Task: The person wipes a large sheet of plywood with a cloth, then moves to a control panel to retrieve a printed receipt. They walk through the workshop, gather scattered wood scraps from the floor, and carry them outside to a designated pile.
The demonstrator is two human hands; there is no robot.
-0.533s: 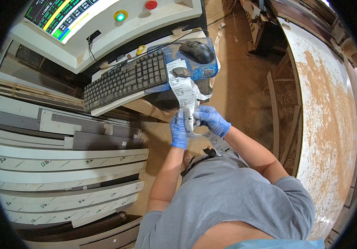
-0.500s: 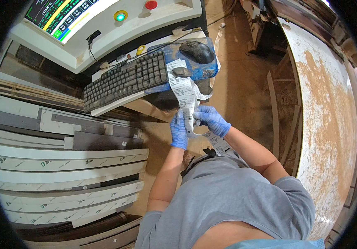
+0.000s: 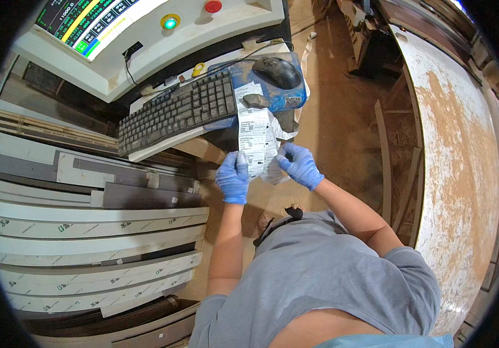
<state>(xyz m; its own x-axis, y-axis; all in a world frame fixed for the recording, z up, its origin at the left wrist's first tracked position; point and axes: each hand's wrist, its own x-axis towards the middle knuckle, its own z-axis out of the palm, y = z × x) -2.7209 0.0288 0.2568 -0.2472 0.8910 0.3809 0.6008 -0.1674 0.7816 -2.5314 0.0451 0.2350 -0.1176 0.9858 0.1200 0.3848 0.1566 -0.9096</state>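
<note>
A strip of white printed labels hangs over the front edge of the keyboard shelf, its upper part under a small dark lump. My left hand, in a blue glove, pinches the left edge of the strip near its lower end. On the other side my right hand, gloved alike, has thumb and fingertips closed at the strip's right edge. A loose, curled part of the strip droops between the hands. Behind it lie a dusty black keyboard and a black mouse on a blue mat.
A control console with a lit screen, a green button and a red knob stands at the far left. Stacked panels fill the left side. A dusty white board runs along the right.
My left hand has moved left and slightly down, away from the right hand. The label strip is spread flatter, and its tail no longer hangs down by my waist.
</note>
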